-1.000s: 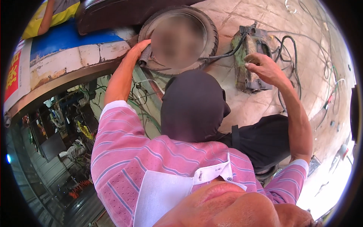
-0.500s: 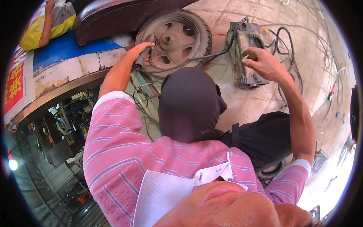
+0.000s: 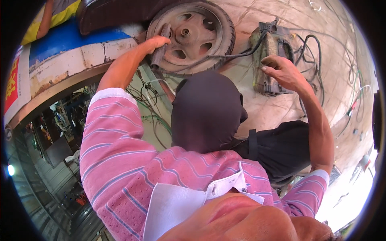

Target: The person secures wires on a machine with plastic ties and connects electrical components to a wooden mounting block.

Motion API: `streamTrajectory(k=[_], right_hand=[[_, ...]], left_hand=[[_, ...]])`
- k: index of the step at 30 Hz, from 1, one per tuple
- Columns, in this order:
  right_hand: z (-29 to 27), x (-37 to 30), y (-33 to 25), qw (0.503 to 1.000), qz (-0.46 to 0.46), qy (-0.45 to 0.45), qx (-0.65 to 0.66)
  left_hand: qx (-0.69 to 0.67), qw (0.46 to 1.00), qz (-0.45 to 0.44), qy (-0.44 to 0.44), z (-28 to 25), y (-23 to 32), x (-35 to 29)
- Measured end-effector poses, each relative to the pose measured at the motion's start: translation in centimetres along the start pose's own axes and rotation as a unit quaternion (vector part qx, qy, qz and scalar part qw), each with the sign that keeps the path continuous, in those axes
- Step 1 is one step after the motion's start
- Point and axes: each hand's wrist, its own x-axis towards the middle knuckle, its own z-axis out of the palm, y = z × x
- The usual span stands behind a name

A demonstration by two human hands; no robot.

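Note:
My left hand is closed around a worn grey tubular tool handle, held upright in front of the spoked wheel with its black tyre. The handle's lower end sticks out below my fist; its slimmer upper part overlaps the wheel near the hub. My right hand hovers over the near part of a dirty, boxy machine with a top handle and black cables. Its fingers are loosely curled, with a gap between thumb and forefinger, and I see nothing in them. Whether it touches the machine, I cannot tell.
A thick black cable runs from the machine across the wheel. At the left is a white ledge with a blue top. Another person's arm shows behind it. Cables and green cords lie near my dark-clothed knee.
The view has shifted, so the wheel sits higher and the machine farther right. My left hand still grips the handle. My right thumb and forefinger have parted slightly.

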Motion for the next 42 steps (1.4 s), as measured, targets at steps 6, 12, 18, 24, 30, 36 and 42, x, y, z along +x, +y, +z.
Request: streamTrajectory(k=[6,12,18,24,30,36,42], right_hand=[[0.4,-0.5,-0.4,1.000,0.009,-0.007,0.013],[0.5,-1.0,0.3,0.999,-0.031,0.029,-0.008],[-0.4,-2.1,-0.8,0.998,-0.031,0.050,-0.038],[-1.2,-3.3,-1.1,0.998,-0.029,0.059,-0.025],[-1.2,-3.5,-0.8,0.997,-0.025,0.065,-0.021],[-1.2,-3.1,-0.8,0.997,-0.022,0.058,-0.044],[-0.8,-2.6,-0.1,0.998,-0.023,0.049,-0.040]], left_hand=[[0.031,1.000,-0.005,0.001,-1.1,1.5,-1.4],[0.038,0.999,0.004,-0.016,-0.9,2.3,-2.8],[0.100,0.992,-0.031,0.071,-1.5,3.7,0.4],[0.268,0.952,0.062,0.133,-3.0,2.0,0.5],[0.416,0.880,0.120,0.195,-1.6,0.1,-6.9],[0.323,0.903,0.141,0.247,-1.3,-2.9,-10.0],[0.117,0.967,0.143,0.175,-1.8,-5.7,-10.8]])
